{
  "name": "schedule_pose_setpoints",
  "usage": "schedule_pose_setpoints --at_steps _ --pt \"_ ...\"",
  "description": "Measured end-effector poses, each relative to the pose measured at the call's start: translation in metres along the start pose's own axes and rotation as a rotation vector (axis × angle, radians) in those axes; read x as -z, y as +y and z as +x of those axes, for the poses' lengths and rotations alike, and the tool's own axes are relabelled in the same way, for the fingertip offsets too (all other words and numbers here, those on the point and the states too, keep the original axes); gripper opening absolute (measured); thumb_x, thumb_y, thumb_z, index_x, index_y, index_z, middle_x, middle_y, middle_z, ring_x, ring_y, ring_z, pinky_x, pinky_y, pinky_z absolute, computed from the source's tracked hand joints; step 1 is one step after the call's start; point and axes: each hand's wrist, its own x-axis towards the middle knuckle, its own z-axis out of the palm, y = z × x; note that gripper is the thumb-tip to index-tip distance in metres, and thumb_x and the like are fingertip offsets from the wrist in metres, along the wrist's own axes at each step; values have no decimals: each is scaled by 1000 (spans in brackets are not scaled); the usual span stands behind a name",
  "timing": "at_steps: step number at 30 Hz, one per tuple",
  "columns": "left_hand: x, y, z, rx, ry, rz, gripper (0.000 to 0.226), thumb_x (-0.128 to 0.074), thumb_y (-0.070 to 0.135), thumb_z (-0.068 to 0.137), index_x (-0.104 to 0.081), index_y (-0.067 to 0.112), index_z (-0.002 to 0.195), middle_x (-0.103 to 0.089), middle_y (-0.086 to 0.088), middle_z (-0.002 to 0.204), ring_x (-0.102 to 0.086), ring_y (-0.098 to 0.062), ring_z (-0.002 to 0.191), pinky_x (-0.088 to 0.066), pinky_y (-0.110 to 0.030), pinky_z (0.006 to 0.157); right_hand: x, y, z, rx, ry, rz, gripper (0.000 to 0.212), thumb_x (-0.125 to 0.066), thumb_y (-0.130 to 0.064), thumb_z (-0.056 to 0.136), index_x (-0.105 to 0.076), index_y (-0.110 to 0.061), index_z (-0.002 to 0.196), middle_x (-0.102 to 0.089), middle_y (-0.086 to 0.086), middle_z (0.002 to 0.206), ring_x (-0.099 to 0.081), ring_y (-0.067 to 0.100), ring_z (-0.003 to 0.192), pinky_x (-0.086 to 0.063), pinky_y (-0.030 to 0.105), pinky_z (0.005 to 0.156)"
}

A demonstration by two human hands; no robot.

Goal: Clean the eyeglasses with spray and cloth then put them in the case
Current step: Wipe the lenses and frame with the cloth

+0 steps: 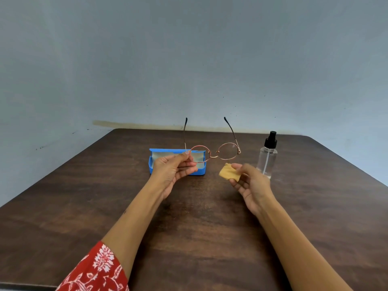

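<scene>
The glasses (214, 153) are pinched by the left hand (174, 171) and the cloth (230, 172) by the right hand (249, 185), so wiping the lenses is judged next.

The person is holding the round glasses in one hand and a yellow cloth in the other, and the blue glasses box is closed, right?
Not quite. The blue plastic glasses case is open, as the head view shows. The rest is right: the left hand pinches the round, thin metal-framed eyeglasses, and the right hand holds the small yellow cloth.

A dark wooden table (84, 206) bears an open blue case (178, 172) and a clear spray bottle (267, 158).
</scene>
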Motion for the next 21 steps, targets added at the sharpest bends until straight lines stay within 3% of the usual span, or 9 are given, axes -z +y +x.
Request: schedule_pose_setpoints --at_steps 5,8,10,13,15,17,21 --pt "-3 3 -2 -59 38 -21 13 -66 13 81 -69 0 80 -70 -9 64 -68 -16 60 -56 -21 55 -8 6 -5 -132 -227 -210 31 -64 10 75 -69 -9 97 -71 8 82 -65 15 67 -55 22 53" --pt "-3 4 -2 -69 54 -12 13 -66 13 82 -69 1 77 -69 -8 63 -68 -15 59 -56 -21 54 -12 9 -11 -122 -359 -333 27 -68 9 73 -72 -10 91 -73 8 83 -67 15 68 -55 22 53" --pt "-3 4 -2 -68 56 -1 13 -67 14 82 -69 2 76 -69 -8 63 -68 -15 59 -56 -21 54 -17 15 -16 148 -335 -475 24 -71 8 71 -74 -14 82 -73 6 79 -67 10 65 -53 22 56" --pt "-4 5 -2 -61 77 3 14 -68 14 80 -69 0 77 -69 -10 64 -68 -17 59 -55 -20 53 -23 20 -19 1052 -75 -837 25 -71 6 70 -73 -15 84 -71 -3 79 -64 4 68 -52 20 67" --pt "-5 5 -3 -59 90 3 15 -69 14 80 -69 -1 78 -69 -11 65 -68 -17 59 -55 -21 53 -27 18 -22 1421 -12 -924 24 -71 8 70 -73 -6 89 -71 3 90 -65 13 82 -52 21 79" --pt "-7 5 -5 -62 83 6 15 -69 14 80 -69 -1 79 -69 -11 66 -67 -17 59 -56 -22 54 -32 16 -24 1573 32 -965 21 -72 9 71 -73 -1 90 -70 10 93 -65 18 87 -49 20 84" --pt "-12 4 -9 -57 41 21 14 -68 12 80 -68 -2 79 -67 -11 67 -66 -16 59 -56 -22 54 -38 11 -19 1667 69 -994 17 -70 10 73 -72 2 87 -68 15 89 -63 22 85 -52 27 77"
